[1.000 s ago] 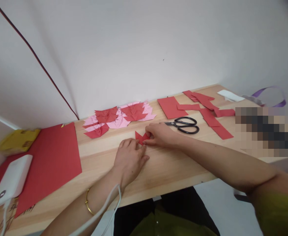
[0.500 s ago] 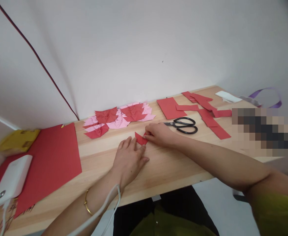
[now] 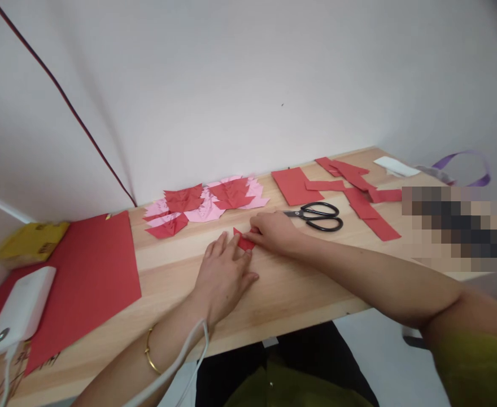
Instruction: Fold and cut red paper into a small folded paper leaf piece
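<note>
A small folded piece of red paper lies on the wooden table between my hands. My left hand rests on the table with its fingers apart, the fingertips pressing the paper's left and near edges. From the right, my right hand has its fingers closed on the paper's right side, hiding part of it. Just beyond my right hand lie black-handled scissors, their blades partly hidden by it. Folded red and pink paper pieces sit in overlapping rows near the wall.
Red paper strips and a red rectangle lie at the back right. A large red sheet covers the left side, with a white power bank and a yellow packet on it. A white cable crosses my left forearm.
The fingers of my left hand have shifted slightly over the folded paper. My right fingers have moved a little left across it, covering more of its upper right part.
</note>
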The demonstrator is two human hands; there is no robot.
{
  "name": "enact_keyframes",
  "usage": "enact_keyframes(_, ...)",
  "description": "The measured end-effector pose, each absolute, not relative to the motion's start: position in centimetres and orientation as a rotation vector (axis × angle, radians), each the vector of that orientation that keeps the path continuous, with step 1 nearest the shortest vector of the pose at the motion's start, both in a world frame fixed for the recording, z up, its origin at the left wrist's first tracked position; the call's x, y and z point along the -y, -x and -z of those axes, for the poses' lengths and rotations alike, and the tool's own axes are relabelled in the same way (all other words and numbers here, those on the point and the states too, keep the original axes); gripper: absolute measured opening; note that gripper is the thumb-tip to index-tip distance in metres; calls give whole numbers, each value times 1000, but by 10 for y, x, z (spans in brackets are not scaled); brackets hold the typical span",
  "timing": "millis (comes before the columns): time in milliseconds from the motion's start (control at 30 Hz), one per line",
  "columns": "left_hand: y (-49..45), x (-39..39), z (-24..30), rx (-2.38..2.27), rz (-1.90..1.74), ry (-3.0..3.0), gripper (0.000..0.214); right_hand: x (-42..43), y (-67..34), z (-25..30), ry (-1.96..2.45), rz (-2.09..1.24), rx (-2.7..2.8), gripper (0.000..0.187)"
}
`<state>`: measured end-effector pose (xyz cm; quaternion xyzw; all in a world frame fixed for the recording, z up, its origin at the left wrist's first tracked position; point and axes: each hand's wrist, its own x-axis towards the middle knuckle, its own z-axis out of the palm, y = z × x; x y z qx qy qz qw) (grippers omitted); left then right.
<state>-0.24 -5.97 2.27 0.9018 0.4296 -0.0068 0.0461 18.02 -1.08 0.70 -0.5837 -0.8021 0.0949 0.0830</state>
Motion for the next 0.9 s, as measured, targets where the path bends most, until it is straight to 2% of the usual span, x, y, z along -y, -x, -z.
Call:
enact_keyframes(567, 1, 57, -23, -1285, 94, -2770, 51, 12, -184, -8, 1688, -325, 2416, 28)
enact_keyframes(733, 1, 58, -25, -1275, 48, -2744, 47, 12, -183, -8, 1704, -308, 2365, 28)
enact_keyframes(900, 4, 54, -22, -1232, -105, -2730, 32, 18, -193, -12, 1556, -522, 2275, 15)
